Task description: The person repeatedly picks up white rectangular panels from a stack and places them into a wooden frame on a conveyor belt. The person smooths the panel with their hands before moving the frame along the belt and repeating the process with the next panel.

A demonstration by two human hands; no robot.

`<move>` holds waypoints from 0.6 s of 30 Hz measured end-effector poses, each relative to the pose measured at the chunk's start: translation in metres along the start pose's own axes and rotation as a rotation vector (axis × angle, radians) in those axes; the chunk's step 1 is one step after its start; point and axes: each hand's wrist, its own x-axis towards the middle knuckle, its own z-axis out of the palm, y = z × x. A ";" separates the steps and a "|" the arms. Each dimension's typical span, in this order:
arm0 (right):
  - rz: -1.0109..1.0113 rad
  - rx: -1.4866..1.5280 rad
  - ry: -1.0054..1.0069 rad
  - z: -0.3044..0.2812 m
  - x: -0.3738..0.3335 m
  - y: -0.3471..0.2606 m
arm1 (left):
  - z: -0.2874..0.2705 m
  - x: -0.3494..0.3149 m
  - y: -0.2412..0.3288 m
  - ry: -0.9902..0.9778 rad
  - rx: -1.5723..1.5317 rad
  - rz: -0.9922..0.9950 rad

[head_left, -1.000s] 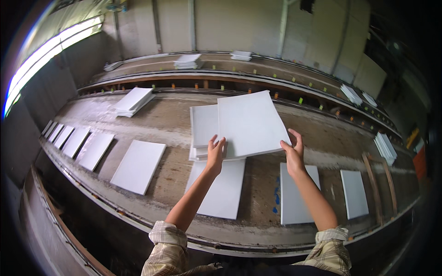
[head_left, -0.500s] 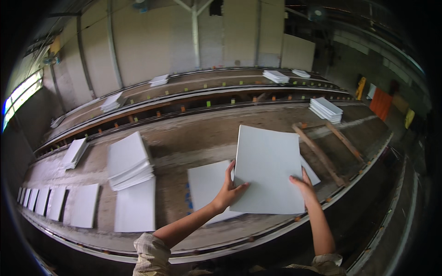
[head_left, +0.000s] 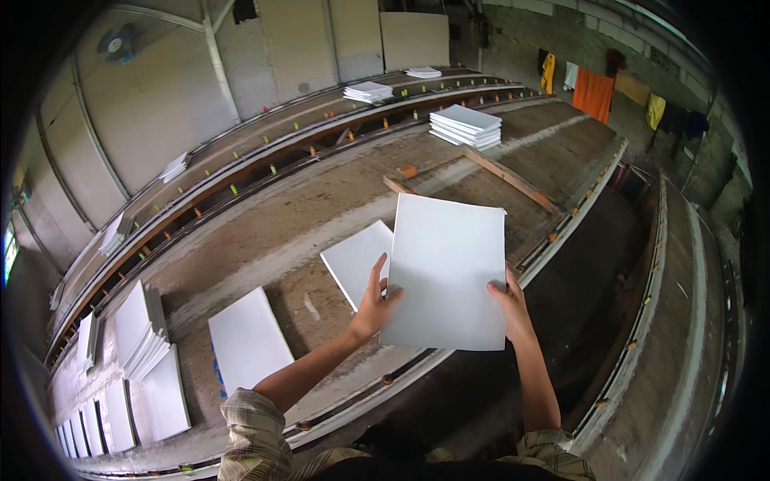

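The white panel (head_left: 445, 272) has left the stack (head_left: 144, 333) and is now held above the near edge of the tabletop (head_left: 233, 276).
One second ago it was over this stack, so I judge it is in carrying, not yet laid down. The left hand (head_left: 375, 309) and right hand (head_left: 511, 305) grip its side edges, thumbs on the face; left forearm slants inward, right forearm is nearly upright.
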 end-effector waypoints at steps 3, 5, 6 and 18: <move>-0.007 0.004 0.034 -0.031 0.014 0.005 | 0.019 0.023 -0.006 -0.091 -0.016 -0.027; -0.017 -0.032 0.059 -0.041 0.024 0.002 | 0.027 0.037 -0.012 -0.105 0.062 -0.018; -0.020 -0.049 0.067 -0.045 0.030 0.000 | 0.029 0.041 -0.016 -0.109 0.102 -0.013; 0.045 -0.303 0.059 -0.105 0.189 -0.034 | 0.051 0.165 -0.040 -0.139 0.144 -0.068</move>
